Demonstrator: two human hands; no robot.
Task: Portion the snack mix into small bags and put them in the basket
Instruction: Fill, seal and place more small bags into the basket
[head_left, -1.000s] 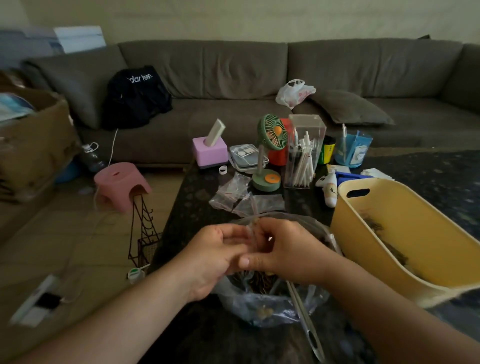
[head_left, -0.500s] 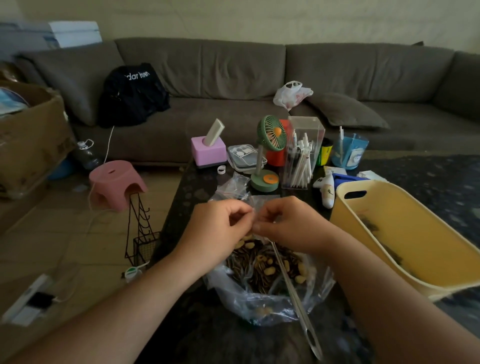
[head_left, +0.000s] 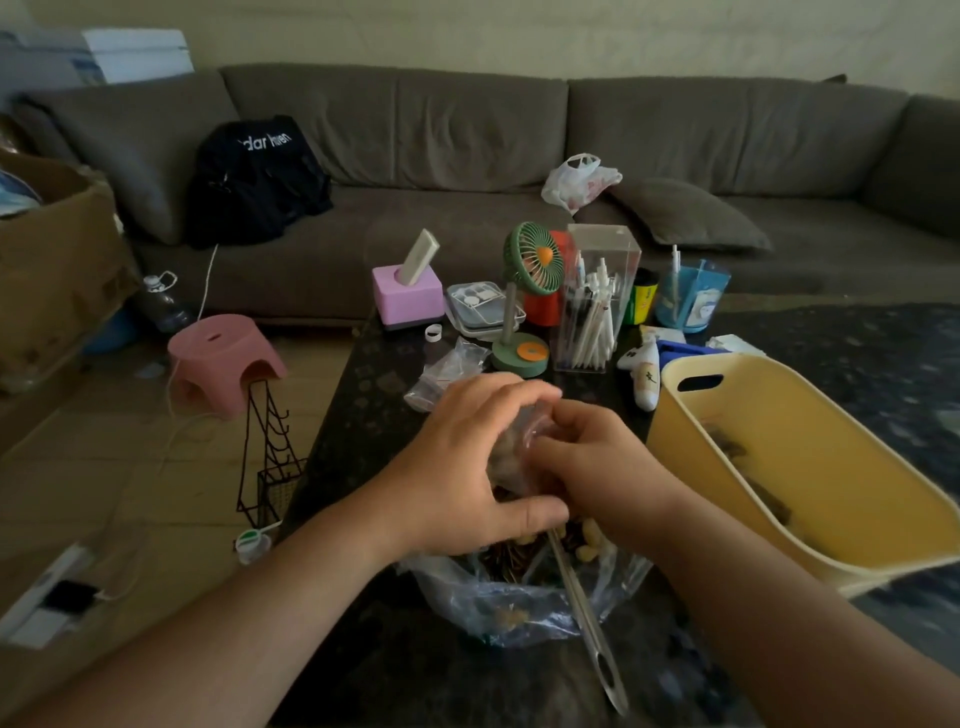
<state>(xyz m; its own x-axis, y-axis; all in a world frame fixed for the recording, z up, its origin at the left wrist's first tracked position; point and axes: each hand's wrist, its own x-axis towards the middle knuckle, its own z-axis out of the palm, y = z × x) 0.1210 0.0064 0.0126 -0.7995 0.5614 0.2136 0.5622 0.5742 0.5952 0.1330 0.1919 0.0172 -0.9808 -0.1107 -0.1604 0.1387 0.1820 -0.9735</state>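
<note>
My left hand (head_left: 467, 462) and my right hand (head_left: 597, 467) meet above the big clear plastic bag of snack mix (head_left: 519, 603) on the dark table. Between them they hold a small clear bag (head_left: 514, 447) filled with mix; my left fingers curl over its top and my right fingers pinch its side. A metal spoon handle (head_left: 587, 623) sticks out of the big bag toward me. The yellow basket (head_left: 831, 540) stands at the right, with dark filled bags lying inside. Several empty small bags (head_left: 447, 374) lie just beyond my hands.
Behind the bags stand a green desk fan (head_left: 527, 306), a clear pen holder (head_left: 592, 306), a pink tissue box (head_left: 408, 296) and a blue cup (head_left: 688, 296). A pink stool (head_left: 223, 358) and a wire rack (head_left: 270, 457) are on the floor at the left. A grey sofa lies beyond.
The small bag has been lifted and turned between my hands. My left hand now wraps over it from the left, where before both hands pinched at its top edge.
</note>
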